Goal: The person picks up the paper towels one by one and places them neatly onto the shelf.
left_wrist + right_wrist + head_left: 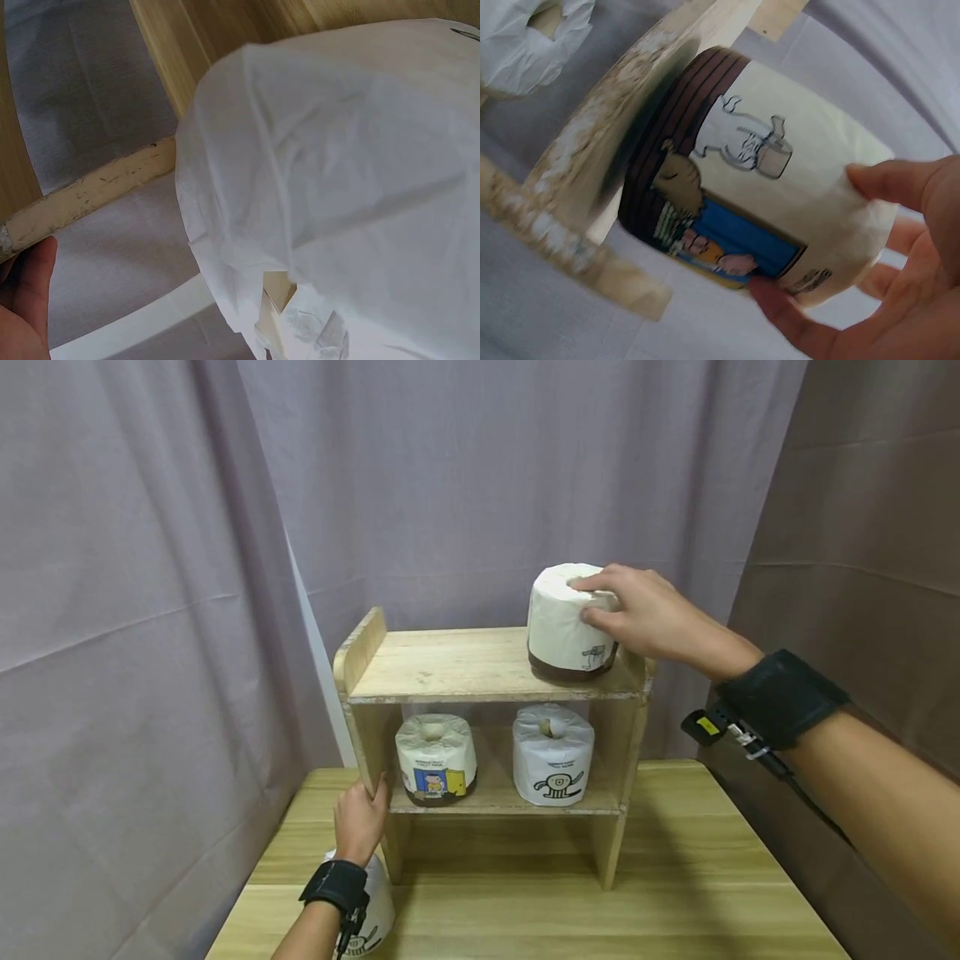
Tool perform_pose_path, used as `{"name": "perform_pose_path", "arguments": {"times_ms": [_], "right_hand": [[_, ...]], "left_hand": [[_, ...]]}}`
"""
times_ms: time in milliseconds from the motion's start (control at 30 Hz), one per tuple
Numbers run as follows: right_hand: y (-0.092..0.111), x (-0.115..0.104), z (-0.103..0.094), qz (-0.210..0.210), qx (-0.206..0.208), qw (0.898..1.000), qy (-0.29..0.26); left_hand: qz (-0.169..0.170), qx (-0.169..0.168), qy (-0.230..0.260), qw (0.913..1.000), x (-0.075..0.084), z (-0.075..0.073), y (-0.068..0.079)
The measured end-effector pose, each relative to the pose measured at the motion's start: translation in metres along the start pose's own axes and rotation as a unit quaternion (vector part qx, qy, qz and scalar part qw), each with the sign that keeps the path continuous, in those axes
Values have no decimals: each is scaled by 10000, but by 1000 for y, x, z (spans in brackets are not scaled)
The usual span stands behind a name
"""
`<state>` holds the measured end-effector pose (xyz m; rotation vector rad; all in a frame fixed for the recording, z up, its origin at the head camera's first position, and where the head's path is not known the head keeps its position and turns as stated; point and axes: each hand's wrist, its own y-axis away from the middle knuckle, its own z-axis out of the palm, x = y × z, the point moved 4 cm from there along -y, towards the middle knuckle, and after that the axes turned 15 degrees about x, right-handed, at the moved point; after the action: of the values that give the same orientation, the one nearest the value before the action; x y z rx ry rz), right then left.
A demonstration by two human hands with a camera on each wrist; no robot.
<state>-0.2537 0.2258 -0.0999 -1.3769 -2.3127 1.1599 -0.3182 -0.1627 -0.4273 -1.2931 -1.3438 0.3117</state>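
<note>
On the upper board of a small wooden shelf (450, 664), at its right end, my right hand (645, 614) grips a wrapped toilet paper roll (558, 618). Its fingers reach over the top near the core hole and the thumb presses the side. The right wrist view shows the roll (780, 172) tilted by the camera, with cartoon prints and a dark brown base band. My left hand (360, 822) holds the front edge of the shelf's left side panel; its fingers are partly hidden. Behind my left wrist stands another roll (378, 906), which fills much of the left wrist view.
Two more wrapped rolls stand on the middle board: a cream one (435, 760) at left and a white one (553, 760) at right. The shelf stands on a wood-grain table (675, 860). Grey curtains (450, 485) hang behind and at the left.
</note>
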Motion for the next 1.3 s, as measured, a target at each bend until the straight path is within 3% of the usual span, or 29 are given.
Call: {"name": "perform_pose_path", "arguments": {"times_ms": [233, 500, 767, 1000, 1300], "right_hand": [[-6, -10, 5, 542, -207, 9983, 94], [-5, -12, 10, 855, -204, 9959, 213], [-5, -7, 12, 757, -92, 9960, 471], [-1, 5, 7, 385, -328, 9966, 645], [5, 29, -9, 451, -517, 9976, -106]], "left_hand": [[-27, 12, -33, 10000, 0, -1, 2], [-10, -10, -53, 10000, 3, -2, 4], [30, 89, -79, 9999, 6, -3, 5], [61, 99, -106, 9999, 8, -2, 6], [107, 81, -122, 9998, 5, -1, 10]]}}
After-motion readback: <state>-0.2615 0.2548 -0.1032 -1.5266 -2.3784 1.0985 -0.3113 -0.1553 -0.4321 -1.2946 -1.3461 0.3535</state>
